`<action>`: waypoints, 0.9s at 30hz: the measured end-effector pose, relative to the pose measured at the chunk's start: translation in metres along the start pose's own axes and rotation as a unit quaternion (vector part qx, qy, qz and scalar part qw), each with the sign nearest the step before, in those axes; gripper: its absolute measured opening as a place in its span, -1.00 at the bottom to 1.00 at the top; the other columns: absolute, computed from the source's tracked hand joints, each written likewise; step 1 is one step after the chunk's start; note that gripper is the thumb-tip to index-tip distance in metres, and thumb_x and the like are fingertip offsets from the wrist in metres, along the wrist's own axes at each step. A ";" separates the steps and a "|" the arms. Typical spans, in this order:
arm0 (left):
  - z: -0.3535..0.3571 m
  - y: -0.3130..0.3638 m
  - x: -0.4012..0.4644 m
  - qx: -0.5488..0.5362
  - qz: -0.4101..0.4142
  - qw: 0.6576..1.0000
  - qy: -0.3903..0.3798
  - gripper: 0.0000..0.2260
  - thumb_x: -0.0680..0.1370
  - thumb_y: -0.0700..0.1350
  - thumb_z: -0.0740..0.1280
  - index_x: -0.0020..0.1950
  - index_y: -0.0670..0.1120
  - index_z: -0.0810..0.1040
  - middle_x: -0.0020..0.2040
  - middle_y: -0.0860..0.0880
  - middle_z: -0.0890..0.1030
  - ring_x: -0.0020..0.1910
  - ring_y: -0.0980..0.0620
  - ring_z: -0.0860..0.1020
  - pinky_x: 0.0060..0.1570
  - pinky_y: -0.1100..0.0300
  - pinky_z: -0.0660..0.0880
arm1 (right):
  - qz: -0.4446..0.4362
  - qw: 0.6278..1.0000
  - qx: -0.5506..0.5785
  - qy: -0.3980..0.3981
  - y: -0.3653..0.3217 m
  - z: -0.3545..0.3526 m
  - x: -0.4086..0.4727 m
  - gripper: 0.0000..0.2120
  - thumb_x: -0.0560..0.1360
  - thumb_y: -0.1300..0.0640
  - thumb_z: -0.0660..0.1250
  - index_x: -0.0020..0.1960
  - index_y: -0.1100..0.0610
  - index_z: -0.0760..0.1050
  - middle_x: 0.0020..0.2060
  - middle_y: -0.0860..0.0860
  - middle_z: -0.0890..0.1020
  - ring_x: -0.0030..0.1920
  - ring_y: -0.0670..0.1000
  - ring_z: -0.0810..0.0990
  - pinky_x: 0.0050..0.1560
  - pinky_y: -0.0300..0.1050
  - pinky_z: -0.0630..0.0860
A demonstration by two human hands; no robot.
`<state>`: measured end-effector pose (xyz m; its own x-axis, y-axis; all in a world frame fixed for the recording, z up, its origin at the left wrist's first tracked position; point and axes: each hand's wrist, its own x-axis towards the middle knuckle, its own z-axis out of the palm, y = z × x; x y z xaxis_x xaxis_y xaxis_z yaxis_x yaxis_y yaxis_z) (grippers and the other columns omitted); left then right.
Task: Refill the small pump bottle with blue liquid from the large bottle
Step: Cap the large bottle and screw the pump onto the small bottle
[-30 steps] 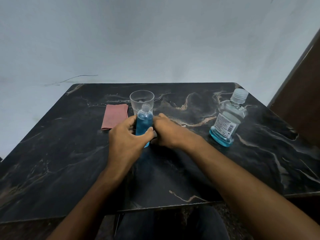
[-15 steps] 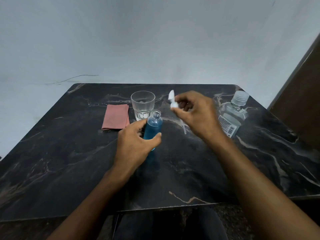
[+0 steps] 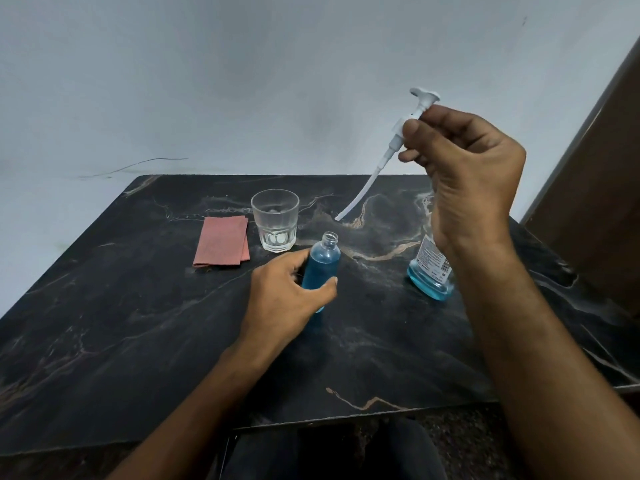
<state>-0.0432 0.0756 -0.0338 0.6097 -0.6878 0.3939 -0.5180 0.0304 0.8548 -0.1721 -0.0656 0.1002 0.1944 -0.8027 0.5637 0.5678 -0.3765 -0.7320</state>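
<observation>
Left hand [image 3: 289, 292] gripped the small bottle [image 3: 320, 263], fingers curled round its lower body; bottle stood upright mid-table [image 3: 121, 323], neck uncapped, blue liquid up to about the shoulder; right hand [image 3: 464, 174] was raised above the table, fingertips pinching the white pump head [image 3: 412, 121], its tube hanging down-left toward the glass; large bottle [image 3: 431, 271] stood right of the small one, well apart, mostly hidden behind the right wrist, only label and a low band of blue visible; clear glass [image 3: 275, 220] sat just behind the small bottle; folded red cloth [image 3: 221, 241] lay beside the glass, to its left.
</observation>
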 end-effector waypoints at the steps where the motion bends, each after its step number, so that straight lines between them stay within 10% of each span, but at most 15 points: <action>1: 0.001 0.001 0.000 0.000 0.002 1.000 0.000 -0.73 0.38 0.01 0.57 0.01 0.27 0.62 -0.14 0.32 0.70 -0.16 0.31 0.68 -0.18 0.42 0.59 | 0.003 1.000 -0.002 -0.001 0.001 0.000 0.000 -0.73 0.38 0.38 0.55 0.05 0.41 0.63 -0.18 0.23 0.70 -0.29 0.13 0.61 -0.20 -0.09 0.58; 18: 0.003 0.008 0.001 0.003 0.003 1.000 0.001 -0.65 0.31 0.18 0.48 0.08 0.23 0.67 -0.12 0.27 0.71 -0.13 0.29 0.68 -0.10 0.29 0.66 | 0.122 0.979 -0.123 -0.110 0.045 -0.005 -0.052 -0.76 0.37 0.28 0.59 0.03 0.22 0.68 -0.09 0.18 0.74 -0.02 0.25 0.71 0.04 0.06 0.69; 27: 0.003 0.010 0.002 0.007 0.014 1.000 0.003 -0.73 0.38 0.04 0.55 0.03 0.26 0.63 -0.13 0.19 0.72 -0.13 0.26 0.69 -0.12 0.28 0.66 | 0.183 0.972 -0.073 -0.126 0.047 -0.009 -0.062 -0.76 0.36 0.36 0.56 0.00 0.19 0.67 -0.14 0.05 0.75 -0.11 -0.02 0.72 -0.12 -0.21 0.63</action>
<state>-0.0492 0.0720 -0.0253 0.5991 -0.6822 0.4191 -0.5422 0.0395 0.8393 -0.1651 -0.0380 0.0275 0.5629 -0.7631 0.3174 0.3075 -0.1631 -0.9375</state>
